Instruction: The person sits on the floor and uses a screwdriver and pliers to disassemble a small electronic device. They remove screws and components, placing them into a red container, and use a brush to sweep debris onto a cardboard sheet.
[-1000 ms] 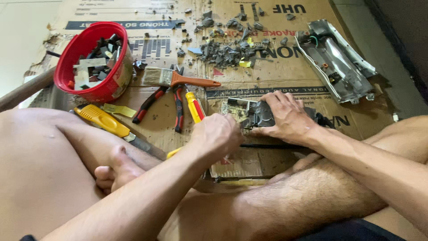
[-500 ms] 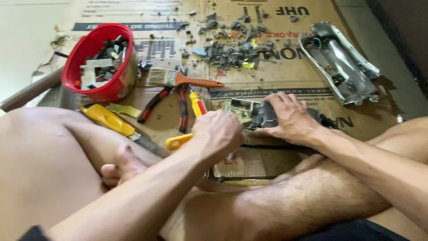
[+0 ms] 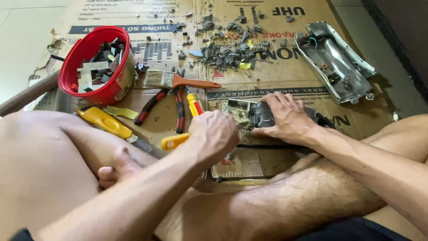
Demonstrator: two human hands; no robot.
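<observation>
My left hand [image 3: 215,135] is closed around a yellow-handled tool [image 3: 174,141]; the handle's end sticks out to the left of my fist, and its tip is hidden. My right hand [image 3: 289,118] presses down on a dark electronic part [image 3: 262,117] with a small circuit board [image 3: 236,111] beside it, lying on the cardboard [image 3: 285,85] between my legs. The two hands are close together, with my left fist just left of the part.
A red bowl [image 3: 76,67] of scrap pieces stands at the back left. A paintbrush [image 3: 178,81], red-handled pliers [image 3: 154,103], a yellow-and-red screwdriver [image 3: 195,105] and a yellow-handled knife [image 3: 107,122] lie near it. Grey debris [image 3: 229,51] and a metal housing [image 3: 334,62] lie farther back.
My left fist has shifted slightly, and more of the yellow handle now shows beside it. My right hand stays pressed on the dark part.
</observation>
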